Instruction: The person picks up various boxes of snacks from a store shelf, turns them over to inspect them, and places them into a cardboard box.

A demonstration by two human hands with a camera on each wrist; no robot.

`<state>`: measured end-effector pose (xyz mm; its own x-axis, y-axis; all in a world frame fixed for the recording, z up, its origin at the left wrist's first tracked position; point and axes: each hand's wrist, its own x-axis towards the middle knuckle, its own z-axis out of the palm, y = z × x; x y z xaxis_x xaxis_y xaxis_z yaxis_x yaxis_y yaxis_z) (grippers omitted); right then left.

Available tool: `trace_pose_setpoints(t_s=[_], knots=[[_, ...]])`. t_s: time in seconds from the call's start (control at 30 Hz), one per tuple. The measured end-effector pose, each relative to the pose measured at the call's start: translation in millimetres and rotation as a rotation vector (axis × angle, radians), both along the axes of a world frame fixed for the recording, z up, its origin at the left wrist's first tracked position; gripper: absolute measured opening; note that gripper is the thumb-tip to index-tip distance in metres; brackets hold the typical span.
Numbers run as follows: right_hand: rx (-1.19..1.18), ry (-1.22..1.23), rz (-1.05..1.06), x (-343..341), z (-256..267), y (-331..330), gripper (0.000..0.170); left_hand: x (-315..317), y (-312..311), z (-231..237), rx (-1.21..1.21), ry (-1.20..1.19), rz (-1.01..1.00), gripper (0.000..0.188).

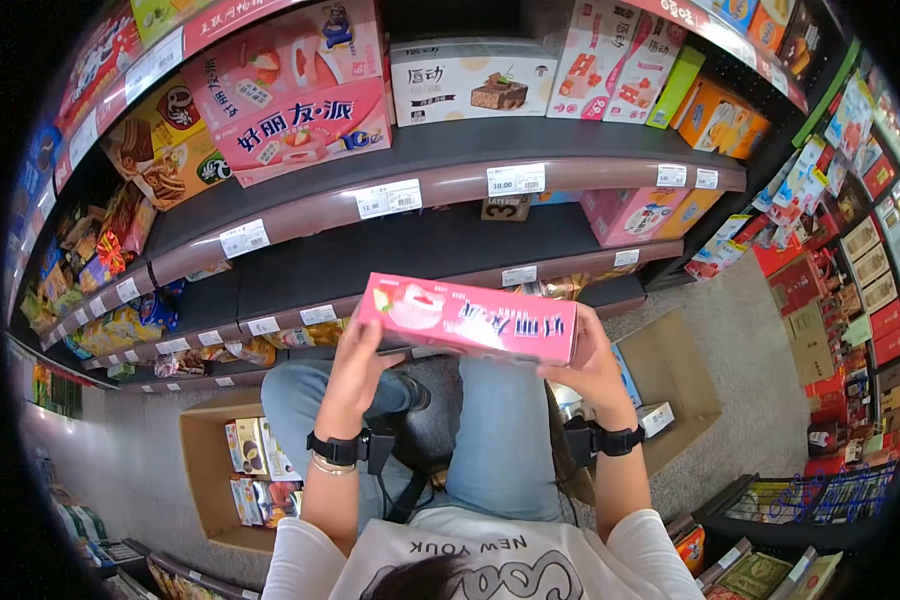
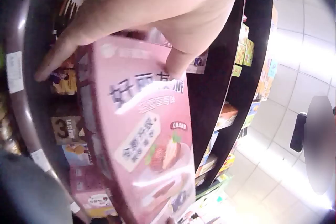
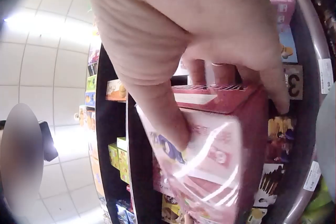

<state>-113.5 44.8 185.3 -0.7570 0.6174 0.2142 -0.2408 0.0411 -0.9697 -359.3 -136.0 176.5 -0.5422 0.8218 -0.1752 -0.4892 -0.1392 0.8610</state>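
Observation:
A long pink snack box (image 1: 470, 318), printed with a strawberry cake, spans the gap between both hands above the person's lap. The left hand (image 1: 353, 365) grips its left end, and the right hand (image 1: 598, 372) grips the opposite end. In the left wrist view, the thumb lies on the broad printed face of the pink box (image 2: 149, 145). Glossy wrap shows on the pink box (image 3: 210, 166) in the right wrist view, where the right hand (image 3: 178, 35) has its thumb on one face and fingers behind the end.
Curved dark shelves (image 1: 440, 165) in front carry pink boxes (image 1: 305, 130) and a white cake box (image 1: 470, 80). Open cardboard cartons stand on the floor, one holding several packages (image 1: 255, 450) at left, another carton (image 1: 685, 370) at right. Red packages (image 1: 890, 330) line the far right.

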Motion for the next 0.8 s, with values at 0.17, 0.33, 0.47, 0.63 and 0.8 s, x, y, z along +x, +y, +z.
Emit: trace_pose_setpoints(t_s=[0.17,0.33,0.47,0.63,0.8], knots=[[0.145,0.016,-0.052,-3,-12,8,0.061,0,6,-6,0.069,-0.038,-0.044,0.059],[0.164,-0.003,-0.080,-2,-17,9,0.060,4,9,-5,0.032,0.027,-0.018,0.054],[0.202,-0.092,-0.100,-5,-1,-1,0.063,6,10,-5,-0.065,0.107,0.057,0.052],[0.300,-0.097,-0.185,-23,18,-22,0.060,-1,15,-27,-0.109,-0.098,-0.014,0.055],[0.763,-0.080,-0.154,-49,56,-44,0.061,-3,29,-59,0.022,-0.415,-0.058,0.043]])
